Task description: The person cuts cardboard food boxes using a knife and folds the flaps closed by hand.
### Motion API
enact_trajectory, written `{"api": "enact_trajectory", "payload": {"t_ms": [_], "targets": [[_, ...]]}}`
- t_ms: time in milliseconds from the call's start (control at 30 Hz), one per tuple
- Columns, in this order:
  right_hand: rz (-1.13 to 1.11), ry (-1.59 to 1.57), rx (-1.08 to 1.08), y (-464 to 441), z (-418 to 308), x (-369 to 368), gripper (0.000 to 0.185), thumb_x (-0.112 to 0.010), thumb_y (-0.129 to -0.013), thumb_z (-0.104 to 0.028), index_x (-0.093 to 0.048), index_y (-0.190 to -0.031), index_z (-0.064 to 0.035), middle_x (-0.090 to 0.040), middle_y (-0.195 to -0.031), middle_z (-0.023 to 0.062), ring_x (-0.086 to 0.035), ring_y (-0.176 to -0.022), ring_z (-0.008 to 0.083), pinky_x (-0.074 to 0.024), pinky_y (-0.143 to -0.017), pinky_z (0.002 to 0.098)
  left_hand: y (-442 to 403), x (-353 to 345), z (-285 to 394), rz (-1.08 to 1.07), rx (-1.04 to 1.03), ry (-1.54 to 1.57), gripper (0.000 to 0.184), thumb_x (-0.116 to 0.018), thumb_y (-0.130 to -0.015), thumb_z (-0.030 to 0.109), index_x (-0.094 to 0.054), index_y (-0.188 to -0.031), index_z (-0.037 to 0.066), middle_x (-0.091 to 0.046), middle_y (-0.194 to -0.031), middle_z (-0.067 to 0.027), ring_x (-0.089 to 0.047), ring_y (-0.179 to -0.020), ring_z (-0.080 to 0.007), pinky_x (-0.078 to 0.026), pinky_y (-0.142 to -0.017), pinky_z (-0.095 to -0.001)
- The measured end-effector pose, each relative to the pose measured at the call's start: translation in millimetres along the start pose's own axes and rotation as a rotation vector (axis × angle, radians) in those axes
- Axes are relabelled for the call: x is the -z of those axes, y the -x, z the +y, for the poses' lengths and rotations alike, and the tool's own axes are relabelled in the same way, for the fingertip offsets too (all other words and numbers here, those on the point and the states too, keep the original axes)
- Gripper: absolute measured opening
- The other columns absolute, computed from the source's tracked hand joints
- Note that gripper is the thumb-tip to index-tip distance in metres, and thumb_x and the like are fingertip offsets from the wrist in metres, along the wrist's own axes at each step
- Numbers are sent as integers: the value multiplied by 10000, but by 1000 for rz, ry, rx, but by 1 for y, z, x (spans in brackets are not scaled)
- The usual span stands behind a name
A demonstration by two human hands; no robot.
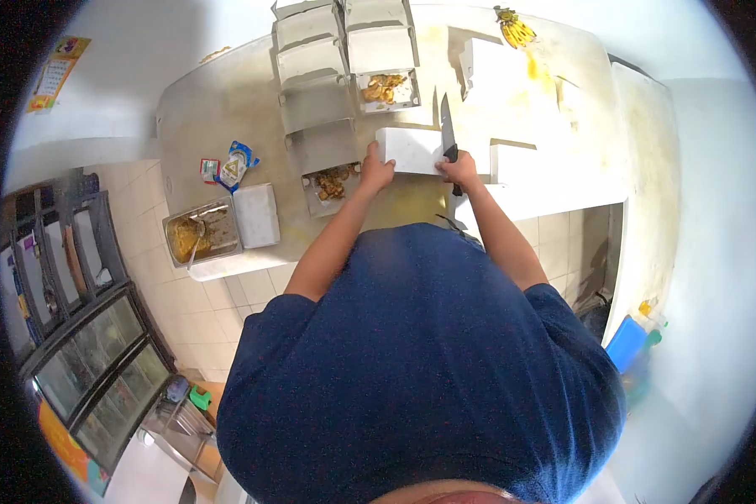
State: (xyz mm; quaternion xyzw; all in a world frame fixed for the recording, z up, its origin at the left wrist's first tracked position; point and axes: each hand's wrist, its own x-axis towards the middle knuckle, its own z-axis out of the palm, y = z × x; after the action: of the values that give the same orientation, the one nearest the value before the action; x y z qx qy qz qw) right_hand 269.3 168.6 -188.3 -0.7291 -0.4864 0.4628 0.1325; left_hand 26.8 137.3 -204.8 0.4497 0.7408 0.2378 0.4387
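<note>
A closed white box [410, 149] lies on the counter between my hands. My left hand [377, 170] grips its left end, fingers closed round the edge. At the right end my right hand [459, 170] is closed round the black handle of a knife [448, 126], whose blade points away from me; this hand also touches the box. Left of the box stands an open white box with brown food [332, 185]. Beyond it, another open box holds yellowish food pieces [386, 89].
Rows of open white boxes [315, 105] extend to the back. On the left are a metal tray [217, 231] with sauce and a spoon, a white box [257, 216] and a blue packet [236, 165]. Bananas [517, 32] lie at the back; another white box [512, 162] is at right.
</note>
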Motion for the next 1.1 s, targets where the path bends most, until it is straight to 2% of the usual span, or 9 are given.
{"api": "enact_trajectory", "payload": {"t_ms": [133,300,433,600,700,800,900,1000,1100], "targets": [[-63,-43,-48,21,-29,13,223,-763,-759,-78,-550,-770,-14,-608,-740,74,-626,-603,184,-580,-506,359,-2,0,-4,-23,209,186,696,-789,-757,289,-450,-1286,-11,-612,-1189,-253,-616,-1090,-355,-482,-939,-417],[-121,-362,-91,23,-22,18,184,-734,-763,-56,-558,-810,-34,-566,-721,54,-600,-617,180,-588,-531,375,29,14,30,-58,99,227,657,-805,-748,322,-510,-1220,-28,-638,-1126,-222,-634,-1038,-319,-497,-905,-398],[-115,-284,-103,21,-17,21,196,-733,-755,-51,-558,-842,-45,-553,-734,36,-594,-646,172,-594,-544,386,34,14,29,-31,45,175,655,-800,-750,328,-512,-1221,-26,-639,-1132,-223,-634,-1038,-330,-497,-900,-407],[-72,-224,-99,20,-15,15,190,-732,-752,-49,-564,-840,-53,-556,-746,26,-583,-629,168,-596,-551,393,33,14,24,-37,15,97,614,-719,-822,276,-477,-1297,-30,-621,-1166,-244,-611,-1087,-372,-474,-945,-430],[-49,-168,-77,19,-16,11,185,-741,-749,-83,-573,-819,-46,-579,-735,46,-602,-625,175,-587,-558,385,30,12,21,-24,24,-43,584,-654,-866,221,-442,-1351,-25,-587,-1217,-268,-572,-1152,-392,-441,-995,-444],[33,69,76,6,-3,-3,216,-759,-742,-135,-580,-803,-30,-614,-732,79,-634,-634,192,-575,-573,375,24,4,13,-3,40,-91,571,-632,-870,173,-436,-1365,-33,-569,-1247,-294,-553,-1171,-425,-428,-1011,-461],[-1,102,-12,9,-6,0,355,-773,-684,-287,-664,-883,-13,-697,-900,227,-693,-819,359,-548,-769,421,21,-1,15,-30,71,-164,546,-604,-862,123,-434,-1359,-24,-528,-1267,-301,-531,-1178,-446,-416,-1022,-472],[65,174,46,0,4,-8,251,-766,-739,-194,-593,-799,-23,-661,-759,121,-667,-655,241,-565,-590,375,23,2,26,-64,49,-337,506,-594,-837,89,-458,-1312,-20,-505,-1266,-307,-536,-1154,-457,-410,-1027,-478],[91,147,102,3,7,-7,247,-772,-730,-203,-604,-804,-38,-665,-757,112,-675,-680,246,-553,-613,381,15,8,27,-145,27,-369,464,-606,-809,84,-495,-1247,-21,-497,-1262,-319,-561,-1103,-471,-422,-1012,-485]]}}
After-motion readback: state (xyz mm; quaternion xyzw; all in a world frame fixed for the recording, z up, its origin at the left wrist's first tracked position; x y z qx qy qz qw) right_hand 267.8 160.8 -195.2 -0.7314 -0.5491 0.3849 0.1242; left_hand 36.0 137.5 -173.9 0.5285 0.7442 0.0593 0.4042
